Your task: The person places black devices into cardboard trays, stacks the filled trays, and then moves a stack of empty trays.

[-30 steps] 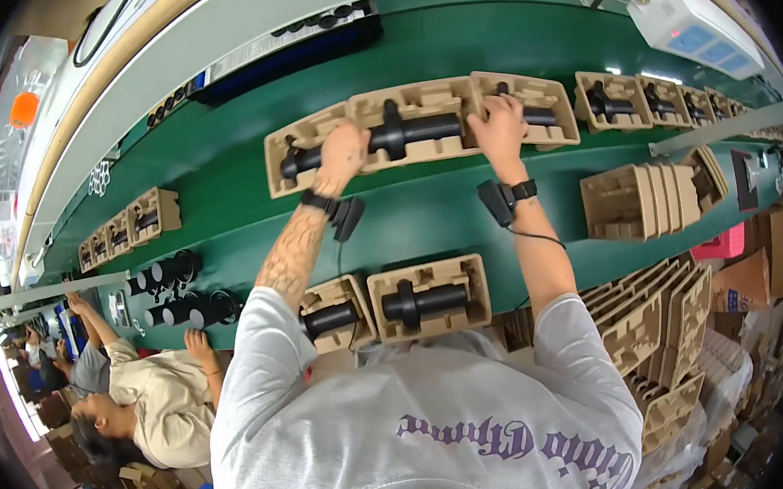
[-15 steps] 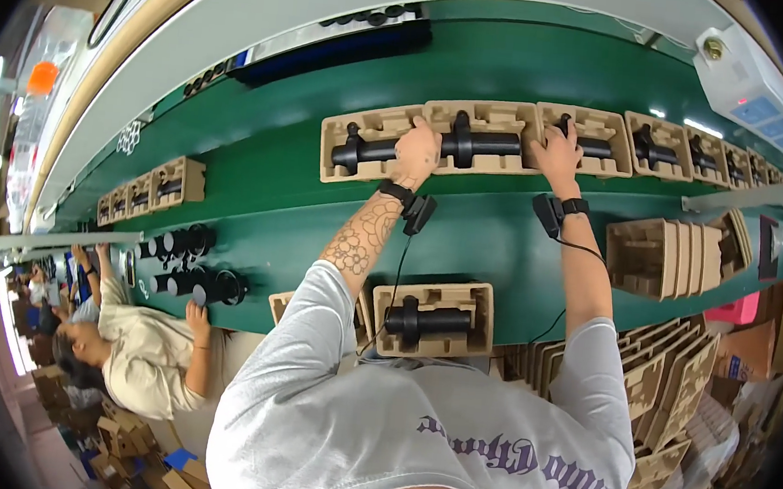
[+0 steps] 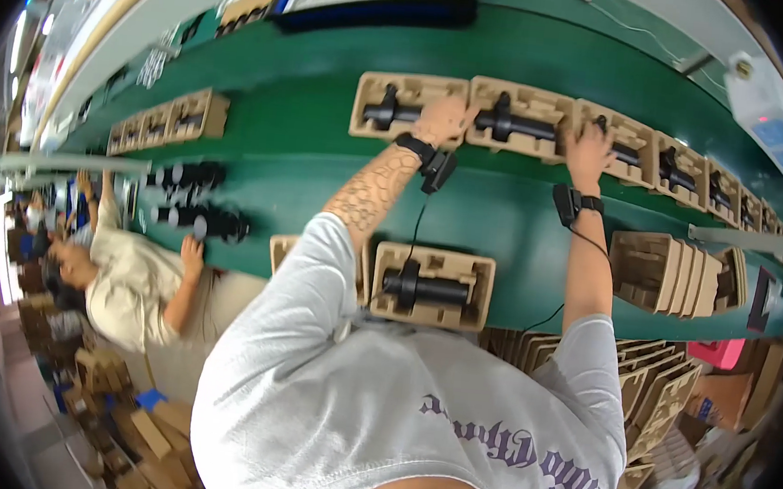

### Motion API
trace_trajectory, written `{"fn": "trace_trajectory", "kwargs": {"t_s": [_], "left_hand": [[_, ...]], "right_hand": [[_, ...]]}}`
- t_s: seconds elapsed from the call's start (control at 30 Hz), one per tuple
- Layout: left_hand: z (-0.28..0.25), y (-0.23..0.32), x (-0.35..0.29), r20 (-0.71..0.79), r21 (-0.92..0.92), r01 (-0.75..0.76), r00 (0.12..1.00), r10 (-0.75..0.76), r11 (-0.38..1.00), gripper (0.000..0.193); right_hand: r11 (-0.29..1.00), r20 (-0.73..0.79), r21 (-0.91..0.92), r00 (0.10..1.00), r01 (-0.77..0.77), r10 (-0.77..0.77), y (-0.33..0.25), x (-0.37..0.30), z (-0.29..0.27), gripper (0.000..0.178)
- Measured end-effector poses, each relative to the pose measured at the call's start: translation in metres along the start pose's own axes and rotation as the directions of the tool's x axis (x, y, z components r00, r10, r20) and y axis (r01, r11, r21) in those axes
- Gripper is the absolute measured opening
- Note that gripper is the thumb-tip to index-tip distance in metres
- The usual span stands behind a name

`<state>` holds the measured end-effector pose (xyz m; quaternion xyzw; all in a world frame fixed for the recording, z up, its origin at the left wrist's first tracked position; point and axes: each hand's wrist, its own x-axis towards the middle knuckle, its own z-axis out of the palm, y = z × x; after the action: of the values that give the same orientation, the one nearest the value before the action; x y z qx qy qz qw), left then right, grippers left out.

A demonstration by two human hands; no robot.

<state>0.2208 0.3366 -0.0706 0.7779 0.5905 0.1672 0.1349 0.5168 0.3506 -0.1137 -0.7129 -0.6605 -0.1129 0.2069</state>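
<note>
- Middle tray: lay on the dark green back strip of the table, between both hands, in a row of brown trays.
- Held a black tube, laid lengthwise, with a thick ring near the left end.
- Left hand: bent over the right end of the left tray, just beside the middle tray; could not tell whether pinching a tray wall, given the blur.
- Right hand: reached over the left end of the third tray, near the middle tray's right end; could not tell whether spread or pinching there.
- Nearer the body: sat another tray with a black tube, at the table's front edge.
- To the right: leaned stacked trays.
- To the left: stood black cylinders, near a co-worker's hand.
</note>
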Motion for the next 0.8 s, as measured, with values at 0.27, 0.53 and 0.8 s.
{"fn": "trace_trajectory", "kwargs": {"t_s": [0.27, 0.53, 0.8], "left_hand": [[-0.122, 0.028, -0.292, 0.408, 0.098, 0.281, 0.864, -0.296, 0.955, 0.046], [-0.038, 0.030, -0.327, 0.140, -0.069, 0.554, 0.829, -0.542, 0.829, 0.039], [-0.150, -0.041, -0.278, -0.089, 0.153, 0.530, 0.848, -0.522, 0.834, 0.035]], "right_hand": [[0.493, 0.885, 0.448, 0.290, -0.746, -0.365, -0.044, -0.180, -0.137, 0.075], [0.287, 0.777, 0.625, 0.615, -0.725, -0.139, -0.096, -0.226, -0.102, 0.027], [0.023, 0.753, 0.657, 0.654, -0.754, -0.072, -0.135, -0.186, -0.113, 0.053]]}}
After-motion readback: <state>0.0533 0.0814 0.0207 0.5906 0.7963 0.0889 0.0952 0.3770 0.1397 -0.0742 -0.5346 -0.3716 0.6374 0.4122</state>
